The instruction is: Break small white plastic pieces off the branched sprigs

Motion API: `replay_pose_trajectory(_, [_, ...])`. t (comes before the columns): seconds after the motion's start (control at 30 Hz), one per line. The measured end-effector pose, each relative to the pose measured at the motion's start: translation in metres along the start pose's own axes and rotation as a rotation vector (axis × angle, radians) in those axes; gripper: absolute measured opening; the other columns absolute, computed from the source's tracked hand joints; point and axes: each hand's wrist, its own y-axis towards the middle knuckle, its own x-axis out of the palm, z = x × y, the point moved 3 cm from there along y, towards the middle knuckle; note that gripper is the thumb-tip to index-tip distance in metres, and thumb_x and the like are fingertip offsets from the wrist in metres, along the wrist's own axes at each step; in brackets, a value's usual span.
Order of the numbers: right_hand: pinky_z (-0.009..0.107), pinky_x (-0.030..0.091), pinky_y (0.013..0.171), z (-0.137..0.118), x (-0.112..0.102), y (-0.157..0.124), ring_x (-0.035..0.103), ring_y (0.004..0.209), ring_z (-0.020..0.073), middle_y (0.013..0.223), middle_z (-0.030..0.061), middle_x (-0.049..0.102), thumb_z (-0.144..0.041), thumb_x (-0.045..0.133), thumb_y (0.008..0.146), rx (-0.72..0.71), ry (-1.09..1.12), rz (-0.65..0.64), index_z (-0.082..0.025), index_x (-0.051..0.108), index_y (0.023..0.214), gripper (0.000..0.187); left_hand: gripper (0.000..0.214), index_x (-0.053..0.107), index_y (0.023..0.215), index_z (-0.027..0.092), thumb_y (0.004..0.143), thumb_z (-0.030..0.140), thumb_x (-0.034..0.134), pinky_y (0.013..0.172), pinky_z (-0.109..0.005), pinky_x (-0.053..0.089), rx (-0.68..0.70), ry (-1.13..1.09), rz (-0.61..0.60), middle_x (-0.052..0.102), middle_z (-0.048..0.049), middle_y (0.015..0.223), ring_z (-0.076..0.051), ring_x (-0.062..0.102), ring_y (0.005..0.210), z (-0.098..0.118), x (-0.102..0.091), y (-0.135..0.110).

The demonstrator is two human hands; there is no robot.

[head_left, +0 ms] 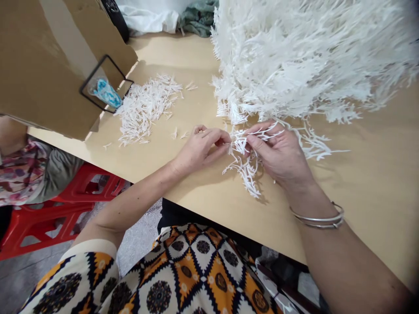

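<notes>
My right hand (282, 155) grips a bunch of white plastic branched sprigs (246, 168) above the tan table (203, 192). My left hand (201, 146) is closed in a pinch on one tip of that bunch, at its left side. The bunch hangs down toward the table's front edge. Just behind both hands lies a very large heap of the same white sprigs (304, 56). A smaller pile of short white plastic pieces (145, 107) is spread on the table to the left of my left hand.
A tilted cardboard box (42, 74) with a black wire holder (106, 83) and a blue-white wrapped item stands at the left. Cloth lies at the table's far edge. Red plastic stools (62, 205) and another person's floral sleeve (16, 170) are left of the table.
</notes>
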Motion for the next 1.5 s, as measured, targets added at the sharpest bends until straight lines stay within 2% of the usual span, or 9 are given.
replay_pose_trajectory(0.17, [0.033,0.065,0.073,0.003,0.001,-0.002,0.073,0.075,0.0159,0.091,-0.0001,0.078,-0.029,0.077,0.095,-0.056,-0.095,0.037,-0.029,0.076,0.102,0.007,0.03,0.067,0.106,0.02,0.11,0.05,0.064,0.079,-0.024,0.056,-0.214,-0.539,0.015,0.073,-0.0027,0.094,-0.011,0.069,0.084,-0.009,-0.002,0.002])
replay_pose_trajectory(0.27, [0.037,0.068,0.089,0.002,0.003,-0.004,0.079,0.09,0.0184,0.108,0.0023,0.083,-0.025,0.075,0.095,-0.069,-0.104,-0.004,-0.028,0.08,0.108,0.014,0.031,0.067,0.107,0.021,0.109,0.052,0.067,0.085,-0.025,0.06,-0.245,-0.732,0.001,0.07,-0.0028,0.096,-0.011,0.07,0.088,-0.01,-0.002,0.004])
replay_pose_trajectory(0.37, [0.04,0.068,0.093,0.001,0.003,-0.004,0.08,0.094,0.0197,0.115,0.0033,0.083,-0.026,0.08,0.092,-0.001,-0.061,-0.076,-0.028,0.08,0.119,0.028,0.031,0.067,0.107,0.021,0.107,0.052,0.07,0.09,-0.026,0.061,-0.273,-0.809,0.009,0.069,-0.0021,0.096,-0.011,0.069,0.09,-0.01,-0.002,0.005])
replay_pose_trajectory(0.57, [0.042,0.067,0.095,0.002,0.003,-0.003,0.076,0.092,0.0201,0.096,0.0009,0.079,-0.033,0.091,0.081,0.056,-0.016,0.005,-0.026,0.078,0.095,0.021,0.043,0.066,0.11,0.021,0.103,0.063,0.071,0.091,-0.03,0.062,-0.33,-0.76,-0.053,0.071,-0.0038,0.101,-0.013,0.07,0.093,-0.013,0.003,0.005])
replay_pose_trajectory(0.73, [0.045,0.062,0.103,-0.001,0.006,-0.004,0.075,0.106,0.0223,0.112,0.0026,0.08,-0.038,0.089,0.083,-0.009,-0.008,0.017,-0.027,0.071,0.089,0.022,0.039,0.066,0.121,0.022,0.108,0.059,0.063,0.093,-0.03,0.059,-0.226,-0.56,0.023,0.074,-0.0084,0.118,-0.015,0.071,0.102,-0.002,-0.003,0.003])
replay_pose_trajectory(0.83, [0.039,0.059,0.081,-0.005,0.008,-0.004,0.069,0.082,0.0185,0.087,-0.0003,0.073,-0.037,0.085,0.086,0.008,-0.109,0.01,-0.026,0.069,0.089,0.019,0.035,0.069,0.121,0.021,0.106,0.053,0.069,0.102,-0.034,0.057,-0.095,-0.339,0.128,0.073,-0.0103,0.122,-0.018,0.068,0.114,0.005,-0.01,0.003])
replay_pose_trajectory(0.93, [0.033,0.048,0.063,-0.009,0.011,-0.005,0.057,0.066,0.0151,0.073,-0.0024,0.064,-0.034,0.083,0.085,0.017,-0.201,-0.001,-0.026,0.067,0.085,0.018,0.036,0.069,0.121,0.022,0.102,0.052,0.076,0.099,-0.035,0.059,-0.027,-0.253,0.137,0.074,-0.0094,0.118,-0.019,0.07,0.111,0.007,-0.01,0.005])
replay_pose_trajectory(1.2, [0.032,0.047,0.067,-0.014,0.02,-0.008,0.057,0.069,0.015,0.079,-0.0012,0.066,-0.03,0.08,0.083,0.053,-0.21,-0.006,-0.025,0.067,0.088,0.015,0.024,0.068,0.098,0.019,0.107,0.041,0.07,0.078,-0.025,0.055,-0.067,-0.329,0.06,0.073,-0.0009,0.088,-0.01,0.066,0.08,0.005,-0.003,0.006])
replay_pose_trajectory(1.5, [0.032,0.046,0.066,-0.015,0.016,-0.009,0.057,0.069,0.0155,0.081,-0.0007,0.068,-0.034,0.08,0.087,0.054,-0.245,-0.087,-0.025,0.069,0.092,0.015,0.033,0.067,0.1,0.019,0.104,0.05,0.075,0.073,-0.024,0.053,-0.149,-0.427,0.017,0.071,-0.0015,0.09,-0.009,0.063,0.078,0.007,-0.004,0.005])
